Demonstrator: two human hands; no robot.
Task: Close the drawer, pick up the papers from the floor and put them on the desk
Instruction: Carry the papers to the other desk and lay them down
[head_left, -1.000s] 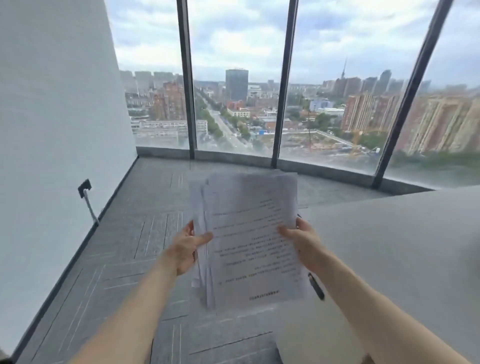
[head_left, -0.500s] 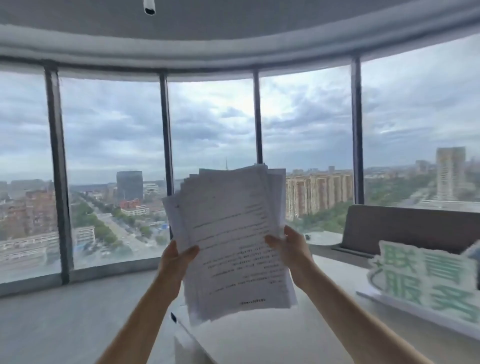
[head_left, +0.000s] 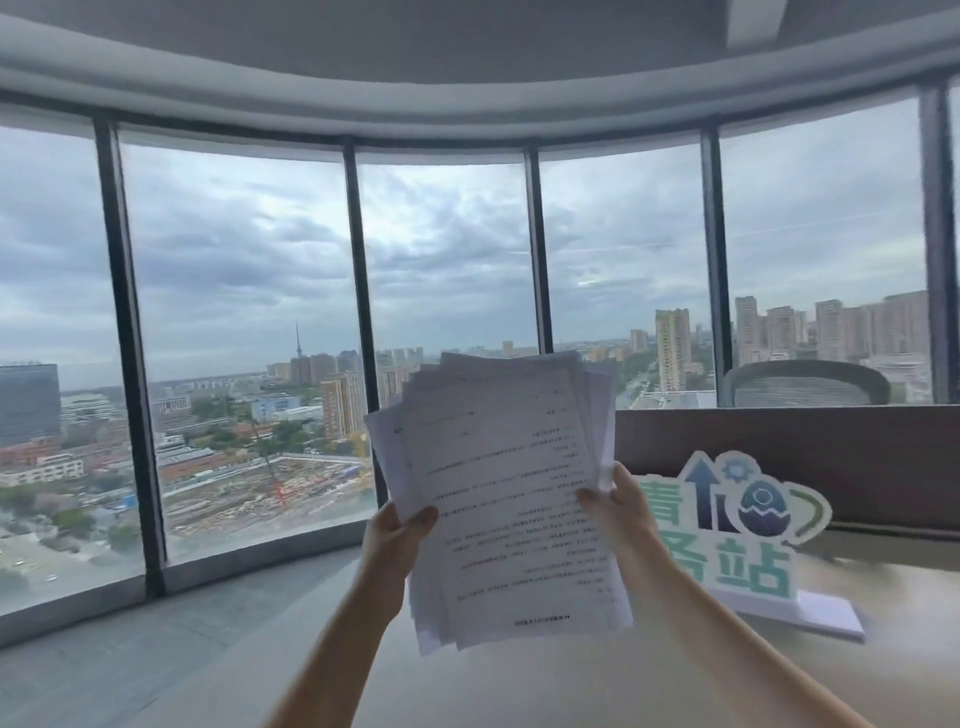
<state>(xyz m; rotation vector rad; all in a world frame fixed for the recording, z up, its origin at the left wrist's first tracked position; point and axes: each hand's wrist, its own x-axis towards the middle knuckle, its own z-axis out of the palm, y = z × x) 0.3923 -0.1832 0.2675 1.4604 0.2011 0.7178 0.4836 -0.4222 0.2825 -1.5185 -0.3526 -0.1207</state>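
Observation:
A loose stack of printed white papers is held upright in front of me, its sheets fanned unevenly. My left hand grips the stack's left edge with the thumb on the front sheet. My right hand grips the right edge the same way. The papers hang in the air above the near part of the pale desk, not touching it. No drawer is in view.
A green and white standing sign rests on the desk to the right of the papers. Behind it runs a dark desk partition, with a mesh chair back beyond. Curved floor-to-ceiling windows and grey floor lie left.
My view has risen from the floor and swung right toward the desk. The papers, held in both hands throughout, moved up and right, over the desk beside the sign.

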